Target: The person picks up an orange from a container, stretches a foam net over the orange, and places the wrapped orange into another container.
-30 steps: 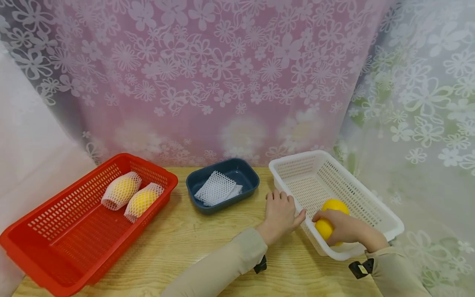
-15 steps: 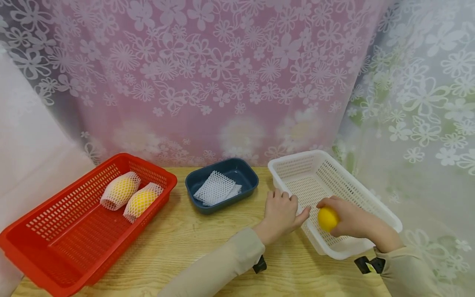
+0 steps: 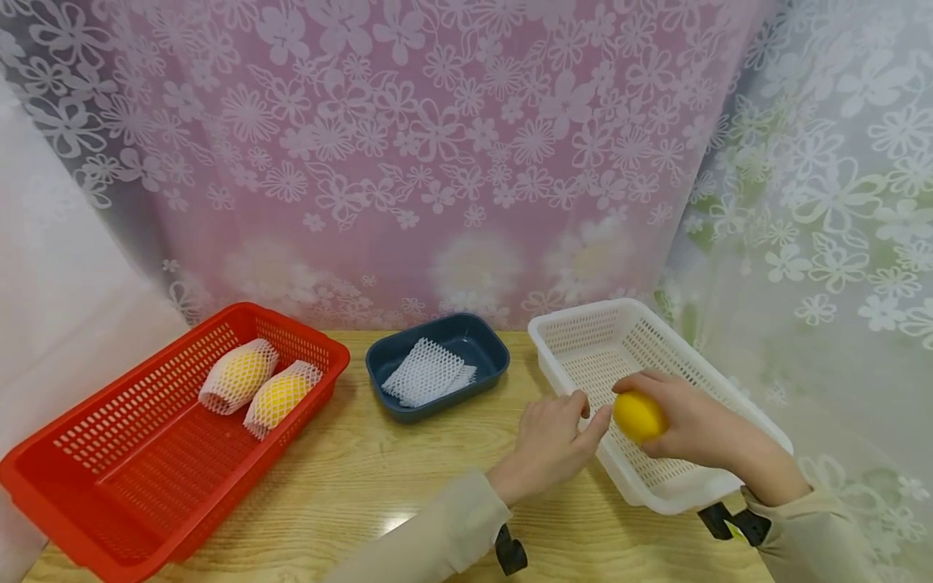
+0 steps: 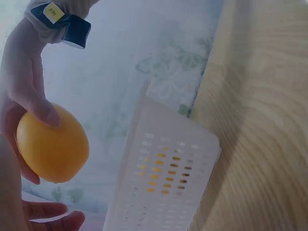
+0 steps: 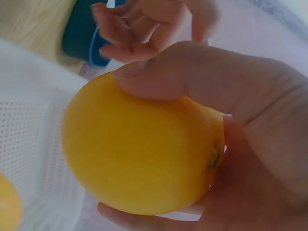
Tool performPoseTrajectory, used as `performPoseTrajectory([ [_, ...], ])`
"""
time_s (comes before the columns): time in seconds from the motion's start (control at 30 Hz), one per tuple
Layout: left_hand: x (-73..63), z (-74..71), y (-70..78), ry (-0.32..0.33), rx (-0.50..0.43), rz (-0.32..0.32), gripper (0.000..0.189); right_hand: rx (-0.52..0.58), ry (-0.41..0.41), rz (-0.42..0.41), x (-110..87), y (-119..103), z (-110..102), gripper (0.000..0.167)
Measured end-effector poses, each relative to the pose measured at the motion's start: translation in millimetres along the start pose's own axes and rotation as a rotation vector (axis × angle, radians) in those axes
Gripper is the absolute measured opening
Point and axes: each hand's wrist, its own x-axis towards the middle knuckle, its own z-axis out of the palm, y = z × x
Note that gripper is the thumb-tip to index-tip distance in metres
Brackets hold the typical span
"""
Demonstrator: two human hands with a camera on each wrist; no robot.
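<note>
Clearly, your hands differ here, at the right of the head view. Your right hand grips a smooth, yellow, rounded fruit, thumb along one side and fingers round the other, above the left part of a white perforated plastic basket. Your left hand holds nothing: its fingers are loosely bent, its thumb stretched toward the fruit, though you can't tell whether it touches.

By its look, the fruit is firm, fairly weighty and a little slippery, so hold it across its widest part with even, gentle pressure; the peel could bruise. In the right wrist view its green-tinged end faces your palm, leaving the other end bare. A second yellow fruit shows at that view's lower left edge.

On the pale wooden bench, a dark blue rectangular tray near the centre holds white foam-net sleeves, probably light and springy. At the left, a red slotted plastic basket holds two net-wrapped yellow fruits.
</note>
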Motion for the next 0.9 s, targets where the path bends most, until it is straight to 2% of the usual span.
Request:
performPoseTrajectory([
  [0.1,-9.7,-0.7,1.1,-0.017,-0.192,-0.067,0.049,-0.009,0.030,-0.033,1.7,-11.0,-1.2,0.064],
  [0.23,-24.2,-1.5,4.8,-0.079,-0.492,-0.198,0.047,-0.032,0.078,-0.090,4.5,-25.6,2.3,0.063],
  [0.33,-33.5,-2.8,6.4,-0.102,-0.684,-0.247,0.046,-0.036,0.102,-0.126,7.6,-36.9,6.5,0.062],
  [0.4,-38.9,-3.8,6.0,-0.110,-0.770,-0.251,0.047,-0.043,0.113,-0.141,10.5,-44.0,9.4,0.063],
  [0.57,-50.8,-8.5,4.1,-0.113,-0.880,-0.249,0.045,-0.003,0.121,-0.175,17.1,-60.0,16.4,0.064],
  [0.73,-62.3,-14.1,-2.3,-0.090,-0.979,-0.283,0.040,0.036,0.134,-0.203,24.3,-70.4,29.2,0.068],
  [0.9,-75.8,-20.7,-13.3,-0.099,-0.992,-0.300,0.043,0.096,0.146,-0.191,30.0,-78.3,43.7,0.074],
])
